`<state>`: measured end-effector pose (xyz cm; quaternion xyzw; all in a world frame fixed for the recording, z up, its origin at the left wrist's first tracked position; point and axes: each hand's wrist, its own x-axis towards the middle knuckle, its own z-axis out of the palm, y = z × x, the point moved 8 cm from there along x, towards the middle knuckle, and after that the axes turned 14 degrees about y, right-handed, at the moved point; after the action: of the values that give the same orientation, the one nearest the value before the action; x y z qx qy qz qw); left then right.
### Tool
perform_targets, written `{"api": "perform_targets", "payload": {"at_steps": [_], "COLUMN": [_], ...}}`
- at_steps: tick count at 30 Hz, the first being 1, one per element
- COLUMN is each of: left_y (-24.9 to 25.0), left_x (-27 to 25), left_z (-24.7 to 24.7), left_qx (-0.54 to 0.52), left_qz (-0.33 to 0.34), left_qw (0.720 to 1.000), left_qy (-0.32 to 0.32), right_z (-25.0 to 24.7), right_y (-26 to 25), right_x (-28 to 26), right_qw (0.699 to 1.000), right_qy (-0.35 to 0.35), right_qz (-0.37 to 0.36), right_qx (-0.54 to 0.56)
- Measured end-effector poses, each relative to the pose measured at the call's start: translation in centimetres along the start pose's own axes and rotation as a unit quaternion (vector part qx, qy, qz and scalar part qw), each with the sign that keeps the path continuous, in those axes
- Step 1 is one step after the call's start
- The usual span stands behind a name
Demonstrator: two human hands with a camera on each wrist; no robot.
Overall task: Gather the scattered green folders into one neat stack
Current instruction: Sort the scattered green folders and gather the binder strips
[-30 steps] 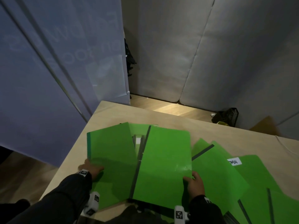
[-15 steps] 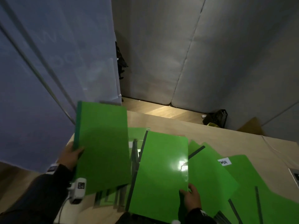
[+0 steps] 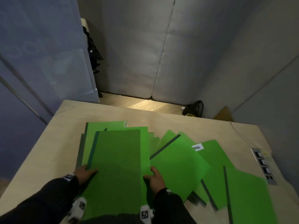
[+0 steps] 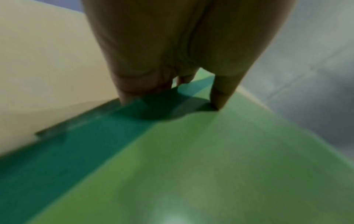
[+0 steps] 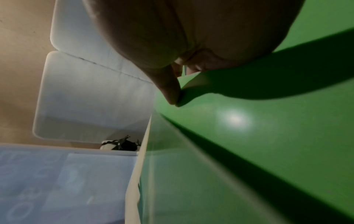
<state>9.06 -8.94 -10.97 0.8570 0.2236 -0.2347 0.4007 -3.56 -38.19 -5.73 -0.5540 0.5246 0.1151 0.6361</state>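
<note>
Squaring of a green folder stack is catalogued, the stack lying at 7 o'clock on the desk.

Item 1, top folder: thin plastic cover with a darker spine strip along its left side. It is judged light, springy and slippery against its neighbours; a hold at both long edges is judged best, since a one-corner pinch would probably let it bow.

Item 2, left hand: clamped on the spine edge, fingers curled beneath and thumb pressed on top.

Item 3, right hand: clamped on the opposite edge, thumb laid on the cover.

Item 4, loose folders: fanned at 3 to 4 o'clock, overlapping, one bearing a white label.

Item 5, black basket: on the floor at 1 o'clock.
</note>
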Motion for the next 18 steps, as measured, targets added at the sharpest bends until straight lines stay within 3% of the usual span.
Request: {"api": "perform_targets", "payload": {"at_steps": [3,7,8,10,12,15,18], "left_y": [-1.1,-1.8,-1.4,-0.5,-0.1,-0.9,-2.0], "left_x": [-0.4,1.1,1.3,1.9,2.3,2.8,3.1], "left_z": [1.2,-1.1,-2.0,-4.1,-6.1,-8.5,-9.2], "left_qx": [-0.014,-0.059,-0.062,-0.05,-0.038,-0.016,-0.003], "left_qz": [-0.058,-0.085,-0.074,-0.033,-0.006,0.002,0.001], "left_qw": [0.998,0.995,0.995,0.997,0.997,0.994,0.993], "left_qy": [0.0,0.011,0.019,0.047,0.072,0.104,0.121], "right_z": [0.5,0.4,-1.0,-7.1,-13.4,-17.1,-16.2], "right_y": [0.7,0.0,0.3,0.9,1.5,2.9,3.8], "right_x": [0.0,0.8,2.3,5.8,5.8,5.5,5.6], "right_qw": [0.999,0.987,0.987,0.975,0.947,0.934,0.947], "right_qy": [-0.035,-0.052,-0.013,0.138,0.272,0.323,0.294], "right_qz": [0.018,-0.088,-0.093,-0.097,-0.044,0.041,0.08], "right_qx": [-0.005,-0.121,-0.128,-0.143,-0.163,-0.146,-0.102]}}
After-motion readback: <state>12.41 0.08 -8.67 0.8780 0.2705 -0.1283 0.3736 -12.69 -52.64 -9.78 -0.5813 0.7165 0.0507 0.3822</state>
